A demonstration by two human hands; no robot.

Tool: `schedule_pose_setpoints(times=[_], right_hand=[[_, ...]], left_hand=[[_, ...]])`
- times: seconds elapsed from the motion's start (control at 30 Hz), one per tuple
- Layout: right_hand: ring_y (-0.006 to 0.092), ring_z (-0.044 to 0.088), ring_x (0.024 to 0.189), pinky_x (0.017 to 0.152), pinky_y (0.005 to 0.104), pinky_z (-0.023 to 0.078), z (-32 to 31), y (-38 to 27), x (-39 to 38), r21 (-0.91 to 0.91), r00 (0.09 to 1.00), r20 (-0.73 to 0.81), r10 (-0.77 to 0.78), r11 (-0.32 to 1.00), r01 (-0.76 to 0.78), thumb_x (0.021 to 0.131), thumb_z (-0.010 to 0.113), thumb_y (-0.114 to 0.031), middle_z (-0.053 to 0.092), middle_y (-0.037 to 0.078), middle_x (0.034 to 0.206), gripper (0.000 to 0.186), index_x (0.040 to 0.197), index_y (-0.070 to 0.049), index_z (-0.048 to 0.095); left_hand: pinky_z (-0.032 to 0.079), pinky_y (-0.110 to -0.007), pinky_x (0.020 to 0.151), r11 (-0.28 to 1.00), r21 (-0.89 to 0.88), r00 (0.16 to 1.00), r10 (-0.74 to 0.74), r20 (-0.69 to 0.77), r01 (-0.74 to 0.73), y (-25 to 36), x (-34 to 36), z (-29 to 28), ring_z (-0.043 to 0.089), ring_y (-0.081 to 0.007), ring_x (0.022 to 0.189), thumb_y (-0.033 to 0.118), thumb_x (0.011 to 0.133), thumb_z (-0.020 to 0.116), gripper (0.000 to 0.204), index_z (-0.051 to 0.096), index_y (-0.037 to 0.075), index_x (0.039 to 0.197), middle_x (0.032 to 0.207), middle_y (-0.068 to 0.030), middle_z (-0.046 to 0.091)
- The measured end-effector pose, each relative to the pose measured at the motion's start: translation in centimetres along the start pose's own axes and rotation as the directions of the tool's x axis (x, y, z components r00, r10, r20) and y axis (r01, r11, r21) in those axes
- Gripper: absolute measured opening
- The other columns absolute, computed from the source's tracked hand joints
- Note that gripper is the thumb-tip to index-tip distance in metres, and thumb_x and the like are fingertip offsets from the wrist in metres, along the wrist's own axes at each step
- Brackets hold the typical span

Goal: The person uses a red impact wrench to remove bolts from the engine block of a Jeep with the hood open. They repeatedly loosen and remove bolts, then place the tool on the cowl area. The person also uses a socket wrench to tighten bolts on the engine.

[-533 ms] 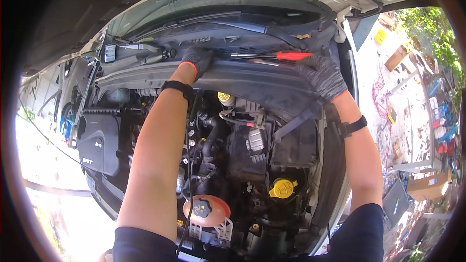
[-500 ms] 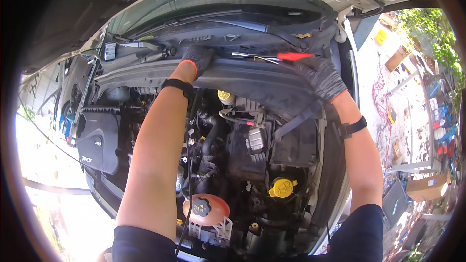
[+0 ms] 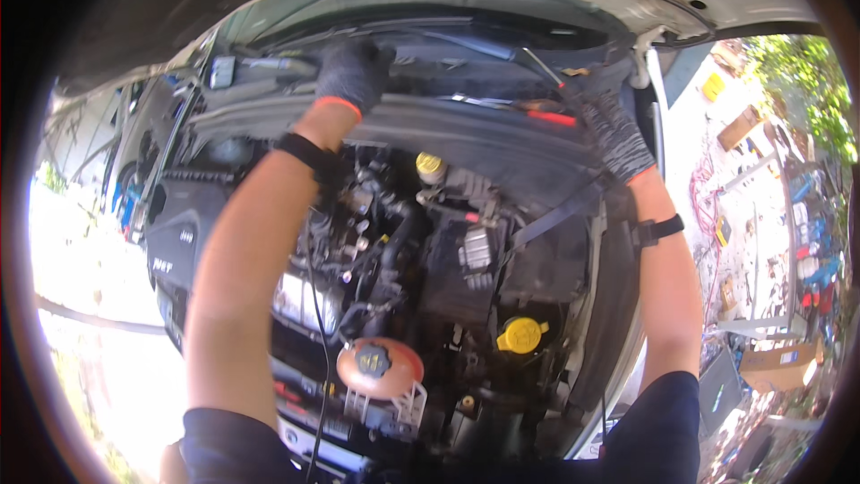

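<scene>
Arms stretch forward: left hand (image 3: pixel 355 73) grips the cowl panel (image 3: pixel 466 130), right hand (image 3: pixel 609 116) clenches a red-handled tool (image 3: pixel 548 115).

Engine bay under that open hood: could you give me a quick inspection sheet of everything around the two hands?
Surface: engine bay, crowded with dark parts.
Job's things: red-handled tool lying on the cowl panel by the right hand.
Clutter: yellow cap, small yellow cap, orange-topped reservoir.
Hands: left hand and right hand, both gloved, reaching to the cowl; grip hidden.
Cables: thin black cable hanging down.
Surroundings: littered yard on the right.
</scene>
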State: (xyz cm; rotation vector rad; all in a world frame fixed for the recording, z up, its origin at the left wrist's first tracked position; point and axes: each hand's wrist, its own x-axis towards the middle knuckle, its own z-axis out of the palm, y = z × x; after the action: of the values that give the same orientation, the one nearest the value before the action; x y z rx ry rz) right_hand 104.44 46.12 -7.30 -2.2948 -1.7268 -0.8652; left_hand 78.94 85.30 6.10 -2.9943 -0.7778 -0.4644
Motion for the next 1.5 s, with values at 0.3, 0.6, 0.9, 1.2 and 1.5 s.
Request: schedule_pose_setpoints(times=[0.3, 0.6, 0.9, 1.2, 1.5], right_hand=[[0.0408, 0.06, 0.134, 0.114, 0.0522, 0.05, -8.9, -10.5, 3.5, 0.05, 0.935, -0.062, -0.349, 0.935, 0.352, 0.091, 0.066, -0.003, 0.061, 0.021, 0.148, 0.06, 0.15, -0.002, 0.057], [0.0369, 0.069, 0.114, 0.099, 0.045, 0.056, -14.8, -35.6, 4.1, 0.559, 0.937, 0.242, -0.253, 0.826, 0.079, 0.105, 0.061, -0.014, 0.07, 0.019, 0.126, 0.037, 0.141, -0.011, 0.068], [0.0388, 0.068, 0.115, 0.099, 0.0469, 0.057, -10.3, -46.5, 8.8, 0.412, 0.88, 0.338, -0.332, 0.893, 0.179, 0.102, 0.059, -0.011, 0.066, 0.019, 0.131, 0.049, 0.151, -0.014, 0.06], [0.0424, 0.067, 0.12, 0.099, 0.05, 0.056, 2.1, -53.2, 25.3, 0.275, 0.855, 0.485, -0.186, 0.96, 0.053, 0.099, 0.066, -0.028, 0.074, 0.022, 0.121, 0.032, 0.124, -0.012, 0.077], [0.0347, 0.069, 0.102, 0.09, 0.047, 0.057, 12.0, -52.9, 33.3, 0.294, 0.619, 0.511, -0.597, 0.797, 0.527, 0.092, 0.068, -0.019, 0.074, 0.012, 0.107, 0.025, 0.114, -0.013, 0.079]], left_hand=[[0.058, -0.04, 0.097, 0.894, 0.143, 0.905, 0.414, 0.101, -0.425, -13.3, -23.1, -23.6, 0.072, -0.028, 0.104, 0.016, 0.097, 0.071, 0.032, 0.072, 0.002, 0.126, 0.121, -0.016, 0.073], [0.058, -0.045, 0.097, 0.846, 0.112, 0.746, 0.387, 0.542, -0.521, -28.4, -38.8, -7.4, 0.071, -0.0346, 0.108, 0.011, 0.085, 0.072, 0.024, 0.072, 0.005, 0.108, 0.11, -0.0169, 0.073], [0.062, -0.046, 0.09, 0.813, 0.155, 0.683, 0.35, 0.641, -0.561, -35.7, -30.3, 2.6, 0.077, -0.0381, 0.101, 0.015, 0.095, 0.063, 0.026, 0.079, -0.001, 0.107, 0.107, -0.0231, 0.078], [0.055, -0.051, 0.098, 0.973, -0.228, 0.787, 0.111, 0.607, 0.039, -41.2, -21.5, 12.4, 0.07, -0.0432, 0.113, 0.049, 0.099, 0.062, 0.052, 0.073, 0.006, 0.127, 0.122, -0.0238, 0.074], [0.055, -0.047, 0.104, 0.918, -0.387, 0.729, 0.323, 0.603, -0.087, -41.6, -18.2, 21.1, 0.07, -0.0421, 0.12, 0.034, 0.098, 0.062, 0.042, 0.074, 0.008, 0.129, 0.131, -0.0226, 0.073]])
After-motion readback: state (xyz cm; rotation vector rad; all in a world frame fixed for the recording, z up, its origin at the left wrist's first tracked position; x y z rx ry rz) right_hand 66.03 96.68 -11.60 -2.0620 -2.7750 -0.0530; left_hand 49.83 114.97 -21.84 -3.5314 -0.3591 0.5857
